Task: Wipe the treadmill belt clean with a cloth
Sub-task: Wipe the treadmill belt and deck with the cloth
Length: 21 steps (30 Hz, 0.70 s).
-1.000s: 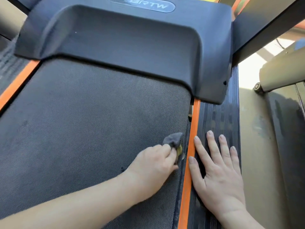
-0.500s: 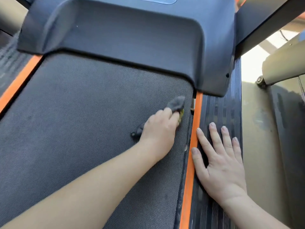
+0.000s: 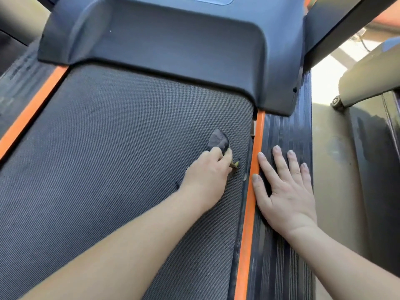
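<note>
The dark textured treadmill belt (image 3: 112, 152) fills the left and middle of the head view. My left hand (image 3: 207, 174) presses a small dark grey cloth (image 3: 218, 141) with a yellowish edge onto the belt close to its right edge. Most of the cloth is hidden under my fingers; one corner sticks out ahead of them. My right hand (image 3: 285, 187) lies flat, fingers spread, on the ribbed black side rail (image 3: 285, 131), with its thumb on the orange strip (image 3: 252, 191).
The dark motor cover (image 3: 173, 40) spans the belt's far end. Another orange strip (image 3: 32, 109) borders the belt's left side. A tan floor (image 3: 333, 169) and part of another machine (image 3: 372, 70) lie to the right.
My left hand pushed the cloth forward along the belt's right edge toward the motor cover, then drew it back a little. My right hand stayed flat on the side rail.
</note>
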Each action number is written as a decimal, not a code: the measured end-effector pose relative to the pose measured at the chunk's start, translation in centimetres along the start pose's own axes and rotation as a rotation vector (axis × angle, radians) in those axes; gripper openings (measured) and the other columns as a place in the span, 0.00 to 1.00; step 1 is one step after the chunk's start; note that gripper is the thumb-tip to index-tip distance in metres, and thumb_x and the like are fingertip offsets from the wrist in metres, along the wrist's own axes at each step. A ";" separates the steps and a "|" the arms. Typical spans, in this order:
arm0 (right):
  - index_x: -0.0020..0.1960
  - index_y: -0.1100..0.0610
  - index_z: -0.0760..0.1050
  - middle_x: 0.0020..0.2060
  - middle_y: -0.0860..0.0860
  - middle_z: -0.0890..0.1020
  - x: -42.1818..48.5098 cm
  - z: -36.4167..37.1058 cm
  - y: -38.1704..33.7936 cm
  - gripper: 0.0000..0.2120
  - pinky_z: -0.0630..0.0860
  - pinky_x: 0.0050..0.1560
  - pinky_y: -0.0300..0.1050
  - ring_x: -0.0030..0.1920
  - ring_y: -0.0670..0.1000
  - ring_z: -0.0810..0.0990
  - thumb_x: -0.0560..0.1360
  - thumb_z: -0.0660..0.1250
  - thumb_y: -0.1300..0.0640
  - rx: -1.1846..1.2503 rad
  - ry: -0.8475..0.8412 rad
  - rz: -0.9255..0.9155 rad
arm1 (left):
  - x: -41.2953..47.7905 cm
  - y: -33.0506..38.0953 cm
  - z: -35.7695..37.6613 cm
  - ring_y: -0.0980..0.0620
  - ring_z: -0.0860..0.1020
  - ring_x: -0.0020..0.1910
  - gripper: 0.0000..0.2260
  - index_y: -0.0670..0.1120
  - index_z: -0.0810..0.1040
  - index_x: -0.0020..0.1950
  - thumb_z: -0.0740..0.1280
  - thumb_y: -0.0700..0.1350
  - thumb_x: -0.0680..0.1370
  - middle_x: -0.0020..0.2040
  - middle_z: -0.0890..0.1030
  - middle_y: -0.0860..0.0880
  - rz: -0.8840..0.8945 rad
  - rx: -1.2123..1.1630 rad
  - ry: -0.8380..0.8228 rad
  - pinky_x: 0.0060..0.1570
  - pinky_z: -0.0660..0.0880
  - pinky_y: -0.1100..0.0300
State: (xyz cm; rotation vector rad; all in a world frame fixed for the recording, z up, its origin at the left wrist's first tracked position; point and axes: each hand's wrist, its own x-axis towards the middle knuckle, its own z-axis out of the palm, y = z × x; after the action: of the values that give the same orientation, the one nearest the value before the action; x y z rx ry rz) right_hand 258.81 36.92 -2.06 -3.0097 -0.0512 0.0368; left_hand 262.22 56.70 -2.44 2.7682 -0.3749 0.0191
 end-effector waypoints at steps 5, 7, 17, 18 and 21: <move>0.82 0.37 0.55 0.84 0.46 0.52 0.0 -0.5 -0.2 0.31 0.40 0.82 0.56 0.84 0.53 0.45 0.81 0.42 0.32 -0.006 -0.057 0.010 | -6.1 2.8 1.7 0.45 0.78 0.46 0.18 0.46 0.78 0.66 0.64 0.40 0.76 0.50 0.76 0.48 0.066 -0.040 -0.006 0.39 0.77 0.50; 0.82 0.37 0.54 0.84 0.46 0.51 0.0 -0.7 -0.3 0.31 0.41 0.82 0.57 0.84 0.54 0.44 0.81 0.40 0.32 -0.011 -0.072 0.010 | -10.7 3.6 1.8 0.49 0.77 0.39 0.16 0.48 0.82 0.57 0.60 0.42 0.73 0.43 0.76 0.51 0.199 -0.040 -0.024 0.33 0.77 0.55; 0.84 0.41 0.52 0.84 0.49 0.44 0.0 -3.6 -2.6 0.32 0.42 0.82 0.59 0.84 0.53 0.39 0.82 0.53 0.34 0.003 -0.240 -0.042 | -8.1 0.8 -2.0 0.40 0.71 0.70 0.17 0.48 0.81 0.62 0.60 0.53 0.79 0.69 0.75 0.46 0.162 -0.061 0.081 0.65 0.72 0.45; 0.84 0.39 0.47 0.84 0.48 0.41 -0.3 -3.8 -2.5 0.33 0.40 0.82 0.59 0.83 0.53 0.37 0.82 0.52 0.33 -0.052 -0.294 -0.046 | -8.0 0.1 -1.3 0.39 0.64 0.77 0.21 0.48 0.77 0.70 0.57 0.53 0.81 0.77 0.69 0.45 0.236 -0.014 -0.038 0.73 0.66 0.41; 0.81 0.37 0.32 0.81 0.45 0.30 -0.7 -3.7 -1.5 0.35 0.35 0.80 0.61 0.81 0.53 0.28 0.82 0.46 0.31 -0.114 -0.476 0.005 | -8.4 -2.3 0.6 0.41 0.54 0.82 0.26 0.46 0.63 0.81 0.52 0.55 0.84 0.83 0.59 0.44 0.436 0.103 -0.176 0.79 0.56 0.41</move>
State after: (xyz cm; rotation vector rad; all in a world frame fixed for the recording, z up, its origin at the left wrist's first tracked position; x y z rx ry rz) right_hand 258.15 37.92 1.83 -3.0372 -0.0940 0.7718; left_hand 254.70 60.74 -4.27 2.7369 -1.0428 -0.1013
